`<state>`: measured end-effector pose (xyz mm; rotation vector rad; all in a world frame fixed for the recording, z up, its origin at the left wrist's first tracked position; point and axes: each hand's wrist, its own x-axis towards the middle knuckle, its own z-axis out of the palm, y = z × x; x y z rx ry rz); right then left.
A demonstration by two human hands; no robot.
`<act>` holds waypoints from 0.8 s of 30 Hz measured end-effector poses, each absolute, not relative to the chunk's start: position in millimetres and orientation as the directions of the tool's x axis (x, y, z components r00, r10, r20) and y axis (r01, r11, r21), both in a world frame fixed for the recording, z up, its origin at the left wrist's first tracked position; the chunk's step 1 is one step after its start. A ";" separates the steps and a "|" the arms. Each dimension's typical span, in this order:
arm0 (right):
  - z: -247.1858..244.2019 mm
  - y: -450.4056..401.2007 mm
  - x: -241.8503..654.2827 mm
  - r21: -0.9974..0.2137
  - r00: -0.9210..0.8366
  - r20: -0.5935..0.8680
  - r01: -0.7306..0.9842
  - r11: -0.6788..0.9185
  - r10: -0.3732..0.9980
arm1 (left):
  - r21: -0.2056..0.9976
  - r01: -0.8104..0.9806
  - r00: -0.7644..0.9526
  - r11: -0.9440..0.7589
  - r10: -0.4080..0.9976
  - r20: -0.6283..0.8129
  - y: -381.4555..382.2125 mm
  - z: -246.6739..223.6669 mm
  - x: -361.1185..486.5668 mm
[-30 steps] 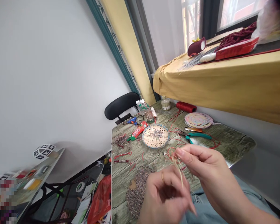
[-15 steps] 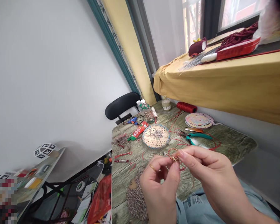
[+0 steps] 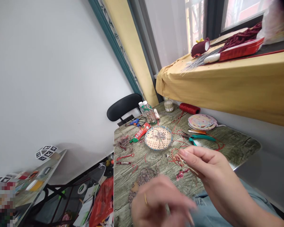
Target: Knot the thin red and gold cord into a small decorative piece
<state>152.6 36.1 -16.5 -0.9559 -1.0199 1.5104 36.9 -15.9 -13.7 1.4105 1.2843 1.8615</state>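
Observation:
My right hand (image 3: 209,168) pinches a small ring of red and tan cord (image 3: 174,154) between thumb and fingertips. A loose pale cord tail (image 3: 190,168) trails below the fingers toward the lower right. Lower down and to the left is my left hand (image 3: 159,201), smeared by motion and apart from the ring; a gold band is on one finger. Under and behind it, a coil of mottled brown yarn (image 3: 145,176) lies partly hidden on the table. Pink-red thread scraps (image 3: 181,174) lie between the two hands.
The wood-grain table (image 3: 123,201) also bears a round woven tray (image 3: 150,143), teal-handled pliers (image 3: 203,137), a red tube (image 3: 142,131), bottles (image 3: 149,115), a red thread spool (image 3: 189,108) and a pale coiled disc (image 3: 202,122). A yellow-draped ledge (image 3: 217,82) stands behind.
My left hand has let go of the ring and swung down, away from it. My right hand keeps its pinch almost in place, and the pale cord tail now shows.

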 end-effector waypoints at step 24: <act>-10.4 27.8 148.4 -0.850 -0.334 -0.199 -0.410 -0.332 0.922 | 0.791 0.110 -0.338 -0.601 0.726 0.599 8.4 -36.5 37.8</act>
